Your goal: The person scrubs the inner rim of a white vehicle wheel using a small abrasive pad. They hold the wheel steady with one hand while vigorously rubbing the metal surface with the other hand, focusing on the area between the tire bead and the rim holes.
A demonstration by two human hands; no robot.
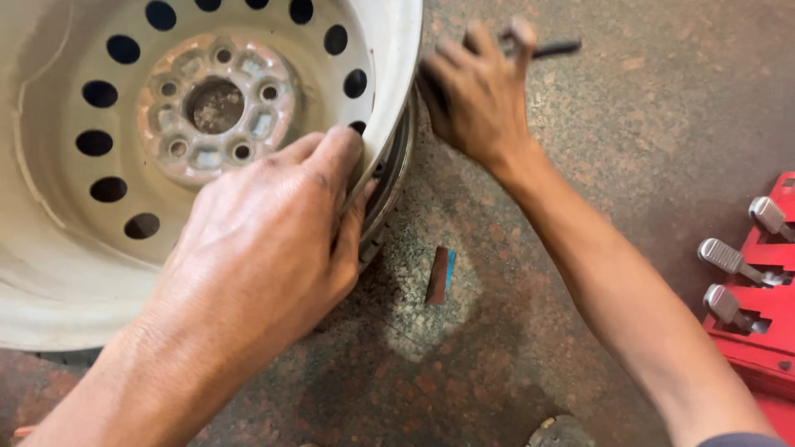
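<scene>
left hand (265,240) lies spread over the near lip of a white steel wheel rim (50,273) on a workshop floor, fingers curled over the edge and thumb pressed against the outer flange, gripping the metal itself and holding nothing else. right hand (476,95) is closed around a thin dark tool (556,50) just beyond the rim's right side, the tool's tip sticking out past the knuckles; what kind of tool it is cannot be told from here. between the two hands a strip of dark rubber or a ring (396,170) shows along the rim's right edge, tucked partly under the flange, and this looks like the part being worked on. the rim lies flat with its hub (217,106) and ring of round vent holes facing up, bare of any tyre across everything in view, so the work at the edge appears to be well under way on this side; how the far side stands is out of frame. a small dark block with a blue face (440,276) lies on the speckled stone floor (580,165) just beside the rim, untouched. off to the right, well apart, a red machine base (766,314) with grey metal levers stands idle.
</scene>
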